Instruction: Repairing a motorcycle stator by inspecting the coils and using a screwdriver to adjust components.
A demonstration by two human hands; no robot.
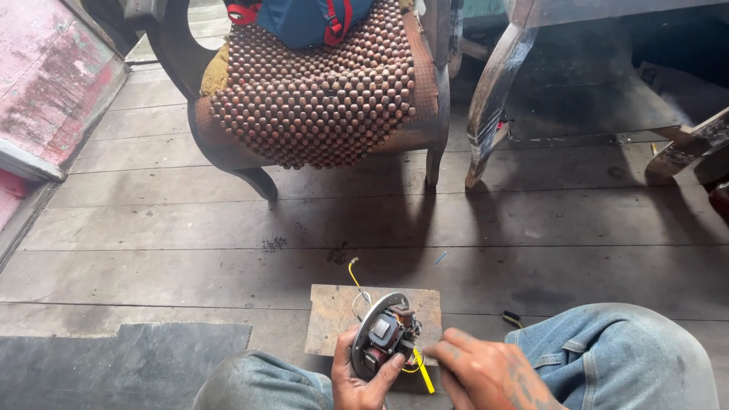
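Left hand [361, 380]: curled around the round metal motor plate [377, 334], gripping it upright by its near edge.
Right hand [482, 372]: fingers pinched shut at the plate's right side, on a yellow wire [422, 371].
Plate position: near centre, above a small wooden board [334, 315], between denim knees.
Open room: bare plank floor [190, 228] left and far; a beaded chair [319, 91] stands well apart.

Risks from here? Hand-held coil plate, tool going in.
1. The round metal plate with coils is held up only by the left hand, not resting on the wooden board; a push from the yellow-handled tool in the right hand might slip toward the left hand's fingers.
2. The loose yellow wire could snag or tear off.
3. Small bits dropped may vanish into gaps in the plank floor.
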